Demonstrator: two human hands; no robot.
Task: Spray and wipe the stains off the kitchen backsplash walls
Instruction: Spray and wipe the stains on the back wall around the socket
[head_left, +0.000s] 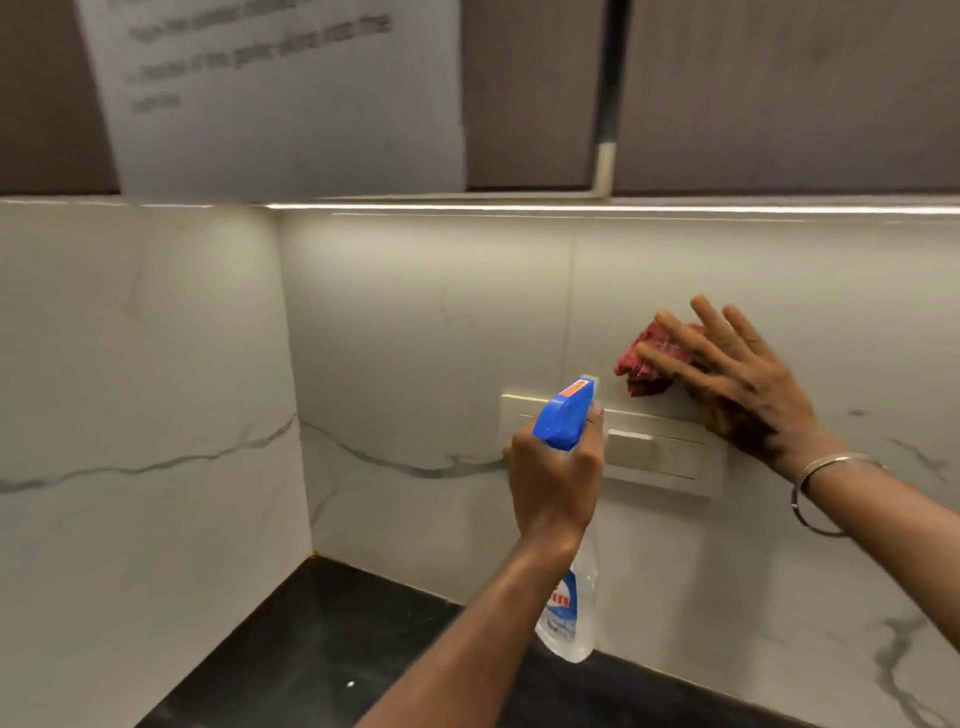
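Dark counter (322, 639) nearest, at bottom. Above it, left hand (553, 478) curled round neck of spray bottle (563, 418). Bottle upright, long axis vertical, blue nozzle aimed at wall, just before switch plate (660, 452). Farther, up and right: right hand (737, 379), fingers straight and spread, presses red cloth (641, 364) flat on backsplash (415, 322). Cloth lies up-right of nozzle. Small dark mark (857, 413) right of that hand, possibly stain.
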